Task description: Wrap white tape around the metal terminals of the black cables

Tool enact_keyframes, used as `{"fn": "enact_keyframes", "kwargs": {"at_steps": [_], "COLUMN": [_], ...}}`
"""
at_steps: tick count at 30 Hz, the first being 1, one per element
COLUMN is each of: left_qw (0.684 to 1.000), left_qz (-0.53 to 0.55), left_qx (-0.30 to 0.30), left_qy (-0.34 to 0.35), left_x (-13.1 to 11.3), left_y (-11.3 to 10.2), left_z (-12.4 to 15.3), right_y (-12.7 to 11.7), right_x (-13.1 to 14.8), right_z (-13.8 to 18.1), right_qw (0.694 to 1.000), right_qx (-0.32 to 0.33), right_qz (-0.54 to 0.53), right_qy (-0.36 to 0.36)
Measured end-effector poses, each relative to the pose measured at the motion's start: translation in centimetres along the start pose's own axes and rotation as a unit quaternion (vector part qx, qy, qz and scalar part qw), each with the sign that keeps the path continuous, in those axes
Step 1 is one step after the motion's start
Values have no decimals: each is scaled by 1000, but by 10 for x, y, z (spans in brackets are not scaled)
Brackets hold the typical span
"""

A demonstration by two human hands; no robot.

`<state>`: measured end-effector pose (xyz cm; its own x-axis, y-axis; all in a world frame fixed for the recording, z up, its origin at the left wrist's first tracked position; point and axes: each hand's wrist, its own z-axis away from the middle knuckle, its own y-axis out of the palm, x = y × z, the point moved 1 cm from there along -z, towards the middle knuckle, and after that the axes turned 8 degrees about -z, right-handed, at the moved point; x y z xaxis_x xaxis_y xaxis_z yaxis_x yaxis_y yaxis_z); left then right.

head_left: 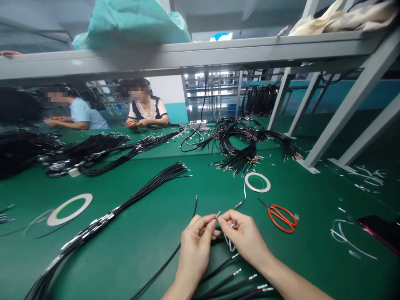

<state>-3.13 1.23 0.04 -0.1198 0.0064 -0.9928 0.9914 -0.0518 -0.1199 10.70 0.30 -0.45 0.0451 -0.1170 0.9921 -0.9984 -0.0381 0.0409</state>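
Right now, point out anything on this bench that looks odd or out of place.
White tape scraps lie scattered over the table's right side, uncollected. The small tape roll trails an unwound tail toward the wire end pinched between left hand and right hand. Nothing else stands out.

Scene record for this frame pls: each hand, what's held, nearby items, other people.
left hand: fingertips pinched on a metal-tipped wire
right hand: pinches the same wire tip; white tape strip runs toward it
below hands: loose black wires with metal ends
right of hands: red scissors, small tape roll, phone
left of hands: long wire bundle, large tape roll
surface: green table
far side: person in blue, person in dark vest, both seated
overhead: grey shelf
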Motion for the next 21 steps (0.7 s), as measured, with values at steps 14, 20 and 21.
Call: {"fn": "enact_keyframes", "kwargs": {"at_steps": [14,20,21], "left_qw": [937,944,948], "left_qz": [256,250,241], "left_qx": [44,47,47], "left_qy": [-233,-209,-201], "left_x": [0,1,0], "left_y": [-4,-3,-3], "left_z": [-3,-1,-1], "right_y": [4,5,4], "right_x": [4,2,0], "right_z": [1,0,-1], "right_qw": [999,1000,1000], "right_qx": [16,9,5], "right_qz": [20,-6,-6], "right_qy": [-22,-18,-16]}}
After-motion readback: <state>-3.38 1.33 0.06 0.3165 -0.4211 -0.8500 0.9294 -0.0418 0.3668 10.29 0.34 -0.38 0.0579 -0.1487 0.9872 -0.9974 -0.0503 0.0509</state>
